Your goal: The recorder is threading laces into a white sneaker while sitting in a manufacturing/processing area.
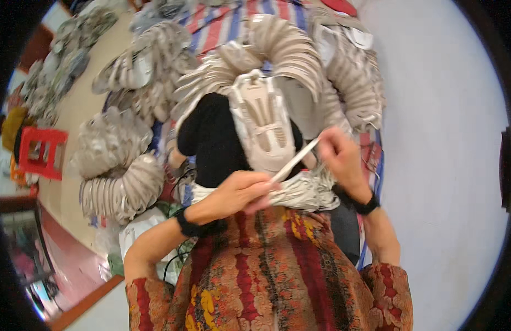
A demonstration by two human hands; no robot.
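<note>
Between my two hands a white shoelace [293, 163] is stretched at a slant. My left hand [245, 190] pinches its lower end, and my right hand [339, 154] grips the upper end, higher and to the right. Just beyond them a beige and white shoe upper [261, 124] lies toe toward me on a black cloth [214, 138] over my lap. No lace shows in the shoe's eyelets from here. Under my hands rests a thick bundle of white laces [310, 190]. Both wrists wear black bands.
Long curved rows of stacked beige shoe uppers [286, 47] lie ahead on a striped sheet [228, 25], with another row [346, 83] at right. More stacks [123, 187] sit at left, near a red plastic stool [43, 153]. A pale wall or floor surface [437, 165] runs along the right.
</note>
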